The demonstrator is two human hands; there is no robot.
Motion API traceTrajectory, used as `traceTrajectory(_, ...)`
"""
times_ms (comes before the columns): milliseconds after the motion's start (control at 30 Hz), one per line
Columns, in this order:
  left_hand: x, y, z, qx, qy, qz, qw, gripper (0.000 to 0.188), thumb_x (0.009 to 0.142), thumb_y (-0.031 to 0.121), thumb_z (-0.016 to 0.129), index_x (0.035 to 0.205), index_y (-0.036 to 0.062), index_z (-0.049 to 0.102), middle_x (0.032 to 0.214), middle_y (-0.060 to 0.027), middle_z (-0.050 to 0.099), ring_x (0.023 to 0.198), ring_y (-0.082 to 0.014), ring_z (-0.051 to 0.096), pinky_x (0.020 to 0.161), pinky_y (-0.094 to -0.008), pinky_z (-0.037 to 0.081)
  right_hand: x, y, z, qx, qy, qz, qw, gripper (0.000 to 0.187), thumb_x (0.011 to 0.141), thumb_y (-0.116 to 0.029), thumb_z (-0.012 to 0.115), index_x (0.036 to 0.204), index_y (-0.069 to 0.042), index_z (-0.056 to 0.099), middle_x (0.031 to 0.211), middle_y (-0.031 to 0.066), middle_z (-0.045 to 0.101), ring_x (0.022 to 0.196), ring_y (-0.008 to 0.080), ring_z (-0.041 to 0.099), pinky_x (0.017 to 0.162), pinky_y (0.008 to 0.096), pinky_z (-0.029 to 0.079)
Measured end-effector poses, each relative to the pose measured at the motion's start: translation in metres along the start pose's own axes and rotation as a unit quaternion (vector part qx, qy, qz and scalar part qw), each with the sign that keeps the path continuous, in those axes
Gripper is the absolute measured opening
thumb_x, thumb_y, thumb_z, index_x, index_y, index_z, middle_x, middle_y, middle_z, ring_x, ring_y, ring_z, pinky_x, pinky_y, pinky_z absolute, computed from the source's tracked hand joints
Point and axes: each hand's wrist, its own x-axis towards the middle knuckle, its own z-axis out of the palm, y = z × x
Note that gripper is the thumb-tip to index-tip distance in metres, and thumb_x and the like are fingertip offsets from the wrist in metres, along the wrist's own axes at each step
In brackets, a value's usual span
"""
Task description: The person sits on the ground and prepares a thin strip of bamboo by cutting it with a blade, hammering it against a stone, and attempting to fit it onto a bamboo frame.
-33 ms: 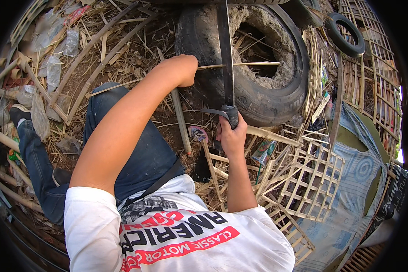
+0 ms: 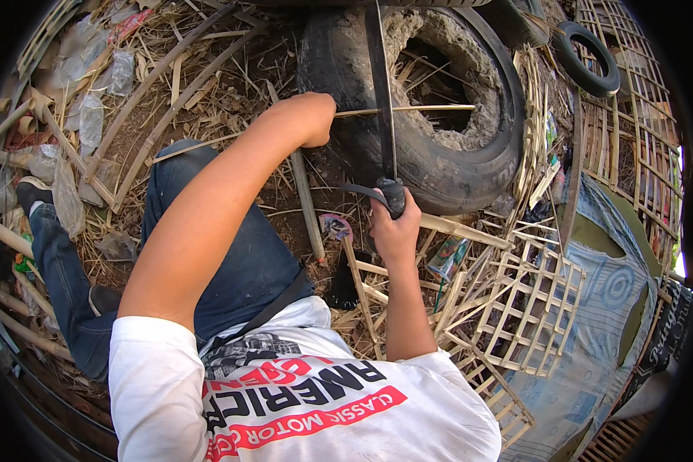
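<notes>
My right hand [image 2: 395, 231] is wrapped round the dark handle of a machete [image 2: 382, 92]. The long blade points away from me and passes over a large worn tyre [image 2: 454, 189]. My left hand [image 2: 313, 119] is closed on a thin bamboo strip [image 2: 431, 108], its fingers mostly hidden from above. The strip runs roughly sideways, one end reaching over the tyre's hole and the other extending left past my forearm. Where they cross, blade and strip meet or nearly meet; I cannot tell whether they touch. A dark strap hangs from the machete handle.
Woven bamboo lattice pieces [image 2: 527, 304] lie to the right, beside a blue patterned cloth [image 2: 585, 308]. A smaller tyre [image 2: 587, 59] rests at the far right. Bamboo poles [image 2: 304, 200], plastic bags [image 2: 91, 123] and dry scraps cover the ground at left.
The far end of the machete blade has swung slightly left, with my right hand turning a little. My left hand and the bamboo strip look unmoved.
</notes>
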Motion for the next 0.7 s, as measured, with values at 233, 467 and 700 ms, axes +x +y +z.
traceTrajectory(233, -0.008, -0.006, 0.006, -0.008, 0.088, 0.022, 0.996, 0.023, 0.072, 0.007, 0.063, 0.092, -0.0020, 0.070, 0.096, -0.0233, 0.068, 0.093, -0.0364, 0.066, 0.080, -0.0448, 0.054, 0.001, -0.014, 0.002, -0.074, 0.033, -0.046, 0.996, 0.029, 0.085, -0.022, 0.073, 0.086, 0.003, 0.058, 0.067, 0.0072, 0.060, 0.062, 0.0112, 0.052, 0.059, 0.0278, 0.045)
traceTrajectory(467, -0.022, -0.007, 0.015, -0.050, 0.204, 0.055, 0.976, 0.017, 0.072, 0.008, 0.064, 0.086, -0.0001, 0.070, 0.089, -0.0214, 0.069, 0.087, -0.0367, 0.067, 0.078, -0.0449, 0.054, 0.000, -0.029, -0.001, -0.075, 0.035, -0.032, 0.996, 0.025, 0.086, -0.019, 0.071, 0.086, 0.003, 0.059, 0.065, 0.0029, 0.056, 0.061, 0.0079, 0.046, 0.057, 0.0253, 0.041)
traceTrajectory(700, -0.027, -0.006, 0.032, -0.018, 0.269, 0.050, 0.962, 0.008, 0.073, 0.002, 0.063, 0.077, -0.0006, 0.069, 0.080, -0.0206, 0.068, 0.080, -0.0351, 0.069, 0.070, -0.0430, 0.057, -0.003, -0.024, -0.003, -0.105, 0.028, -0.031, 0.994, 0.035, 0.083, -0.026, 0.075, 0.089, 0.004, 0.059, 0.071, 0.0110, 0.064, 0.065, 0.0134, 0.057, 0.062, 0.0292, 0.048)
